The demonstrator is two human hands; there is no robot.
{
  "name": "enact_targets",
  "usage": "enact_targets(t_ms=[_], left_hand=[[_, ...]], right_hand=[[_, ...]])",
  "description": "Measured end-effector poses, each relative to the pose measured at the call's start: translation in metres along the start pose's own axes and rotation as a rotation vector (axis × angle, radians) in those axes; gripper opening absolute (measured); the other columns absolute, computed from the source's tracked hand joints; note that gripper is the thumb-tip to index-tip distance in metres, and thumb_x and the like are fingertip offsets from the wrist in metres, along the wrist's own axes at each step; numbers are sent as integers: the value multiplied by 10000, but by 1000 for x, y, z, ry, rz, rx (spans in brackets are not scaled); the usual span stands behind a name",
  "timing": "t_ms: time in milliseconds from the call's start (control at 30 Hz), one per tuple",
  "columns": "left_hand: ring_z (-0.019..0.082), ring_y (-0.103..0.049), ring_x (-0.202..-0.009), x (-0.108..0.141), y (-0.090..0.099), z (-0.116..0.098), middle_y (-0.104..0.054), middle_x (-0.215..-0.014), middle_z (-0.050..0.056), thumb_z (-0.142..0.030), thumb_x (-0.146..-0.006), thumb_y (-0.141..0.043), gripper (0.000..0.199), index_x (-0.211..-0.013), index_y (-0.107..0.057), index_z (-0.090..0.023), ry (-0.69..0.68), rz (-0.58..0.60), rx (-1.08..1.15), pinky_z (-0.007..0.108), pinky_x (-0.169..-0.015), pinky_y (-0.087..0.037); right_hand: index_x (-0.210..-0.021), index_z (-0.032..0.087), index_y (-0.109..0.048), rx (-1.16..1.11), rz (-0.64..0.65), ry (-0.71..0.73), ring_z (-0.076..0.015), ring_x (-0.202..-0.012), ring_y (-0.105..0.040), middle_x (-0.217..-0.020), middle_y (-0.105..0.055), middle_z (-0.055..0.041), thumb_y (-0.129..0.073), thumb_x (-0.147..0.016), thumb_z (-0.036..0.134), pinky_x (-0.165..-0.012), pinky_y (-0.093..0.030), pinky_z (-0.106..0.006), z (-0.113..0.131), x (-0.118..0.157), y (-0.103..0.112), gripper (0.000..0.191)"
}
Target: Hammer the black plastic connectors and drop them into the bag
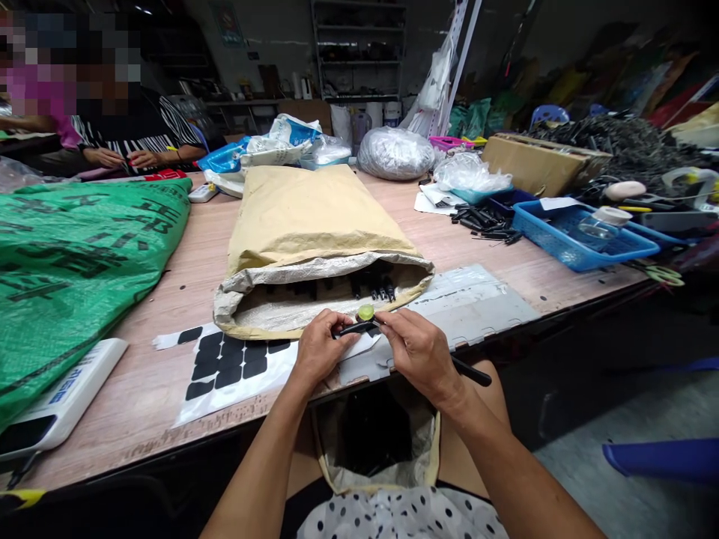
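My left hand (pixel 323 346) is closed around a slim black part (pixel 355 328), just in front of the paper sack's mouth. My right hand (pixel 421 352) pinches near that part's other end. From under the right palm a black stick-like piece (pixel 472 371) points down to the right; whether it joins the slim part is hidden. A small yellow-green round thing (pixel 365 311) shows between the fingertips. The tan paper sack (pixel 320 209) lies open towards me, with several black pieces (pixel 382 290) inside. A white sheet of black rounded-square stickers (pixel 230 363) lies beside my left hand.
A green woven sack (pixel 84 277) and a white device (pixel 67 400) are at left. Flattened grey cardboard (pixel 472 299) lies under my right hand. A blue basket (pixel 578 236) and loose black parts (pixel 486 222) are farther right. An open sack (pixel 382 479) sits between my legs. Another person (pixel 140 135) works across.
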State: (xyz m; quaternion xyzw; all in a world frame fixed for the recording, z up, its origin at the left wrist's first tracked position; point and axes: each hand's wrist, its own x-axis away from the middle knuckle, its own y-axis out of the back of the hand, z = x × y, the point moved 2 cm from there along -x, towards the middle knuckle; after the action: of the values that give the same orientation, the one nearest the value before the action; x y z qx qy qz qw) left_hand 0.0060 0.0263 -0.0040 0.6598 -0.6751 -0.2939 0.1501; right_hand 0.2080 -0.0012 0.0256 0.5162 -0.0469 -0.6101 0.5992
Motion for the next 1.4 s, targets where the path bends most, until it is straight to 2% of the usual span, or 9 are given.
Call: enact_targets(t_ms=[100,267,400,633,1033,1167,1267,1333,1400], left_hand=[[169,-582,-781,0,1,-2,-610,-855,-5,-275,-773,-748,143,-900,-703,-226,11,-4,-13,286,-724,-454],[180,-589,-812,1,3,-4,-613,-870,-2,-284,-778,-735,152,-913,-690,-230,5,13,-34,290,-736,-452],[183,-594,-831,2,4,-3,-619,-897,-1,-266,-772,-732,157,-916,-679,-230,3,22,-17,291,-737,-455],[189,-598,-870,2,3,-3,-631,-933,0,-235,-770,-705,150,-910,-653,-229,7,11,0,306,-780,-456],[188,-590,-854,2,3,0,-634,-931,3,-262,-780,-704,155,-923,-657,-223,14,6,-9,294,-749,-445],[178,-553,-794,11,11,-12,-632,-915,12,-335,-857,-672,151,-950,-671,-215,0,25,49,294,-722,-418],[173,-541,-787,32,19,-36,-633,-913,14,-387,-940,-604,193,-1005,-679,-222,-34,139,112,292,-731,-407],[175,-561,-817,52,18,-52,-641,-918,11,-401,-962,-586,202,-1021,-686,-236,-53,327,171,289,-751,-410],[178,-578,-829,73,8,-60,-652,-909,5,-393,-948,-607,175,-989,-698,-249,-45,533,195,287,-744,-407]], right_hand=[[-1203,249,-698,16,38,-20,-214,-976,-680,-1002,-738,-56,-532,-984,173,-879,-538,-322,-4,3,-1,285],[-1197,253,-702,-14,-34,-49,-210,-1008,-676,-1057,-746,-52,-534,-988,191,-916,-530,-331,-15,0,5,275],[-1132,262,-728,38,-40,-65,-215,-976,-672,-984,-739,-42,-565,-966,182,-889,-524,-331,-32,-5,9,246],[-1036,241,-744,130,44,38,-222,-958,-639,-956,-724,-37,-628,-918,159,-873,-500,-335,-58,-2,5,185],[-1055,229,-727,205,40,26,-236,-938,-600,-950,-695,-45,-635,-902,203,-853,-469,-349,-62,2,1,180],[-1054,234,-728,197,34,16,-236,-934,-598,-950,-690,-47,-644,-890,212,-838,-469,-346,-61,2,1,186],[-1055,234,-728,197,39,13,-239,-935,-596,-954,-689,-48,-640,-892,217,-836,-469,-353,-61,2,1,186],[-1051,232,-728,202,41,8,-242,-933,-594,-952,-687,-48,-639,-892,217,-834,-468,-360,-61,1,1,183],[-1047,230,-727,207,40,8,-244,-932,-592,-948,-685,-51,-638,-890,214,-833,-467,-363,-61,1,1,182]])
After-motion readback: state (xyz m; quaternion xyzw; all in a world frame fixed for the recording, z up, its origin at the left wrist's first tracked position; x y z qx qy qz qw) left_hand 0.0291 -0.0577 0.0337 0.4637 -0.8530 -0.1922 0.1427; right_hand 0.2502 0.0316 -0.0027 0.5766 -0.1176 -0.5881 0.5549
